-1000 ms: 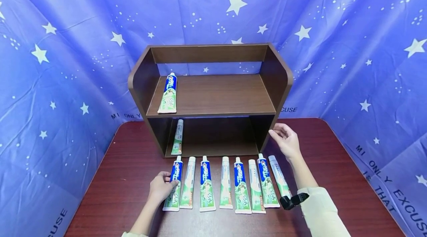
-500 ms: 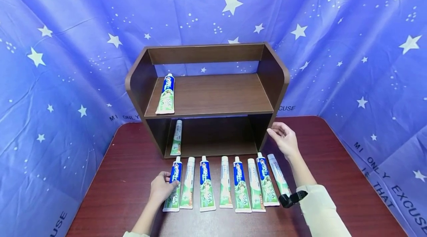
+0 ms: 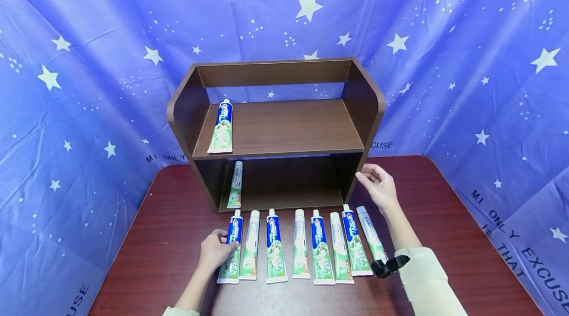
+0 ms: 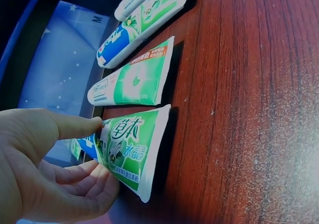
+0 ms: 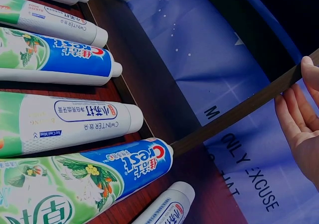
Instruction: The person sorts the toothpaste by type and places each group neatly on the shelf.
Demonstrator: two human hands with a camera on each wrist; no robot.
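In the head view, my left hand (image 3: pixel 216 252) grips the leftmost blue-and-green Crest toothpaste tube (image 3: pixel 230 249) at the end of a row on the table. Its thumb lies on one side of that tube and its fingers on the other, as the left wrist view shows. My right hand (image 3: pixel 380 188) pinches the front edge of the right side panel of a dark brown two-tier shelf (image 3: pixel 284 126). In the right wrist view, the thumb (image 5: pixel 310 72) rests against that edge, with the fingers on the panel's outer side.
Blue Crest tubes and white-and-green tubes, such as this one (image 3: pixel 300 244), alternate along the shelf's front. One Crest tube (image 3: pixel 222 128) lies on the upper tier, far left; a white-and-green tube (image 3: pixel 235 185) lies below it. A starry blue curtain (image 3: pixel 89 108) surrounds the reddish-brown table (image 3: pixel 146 266).
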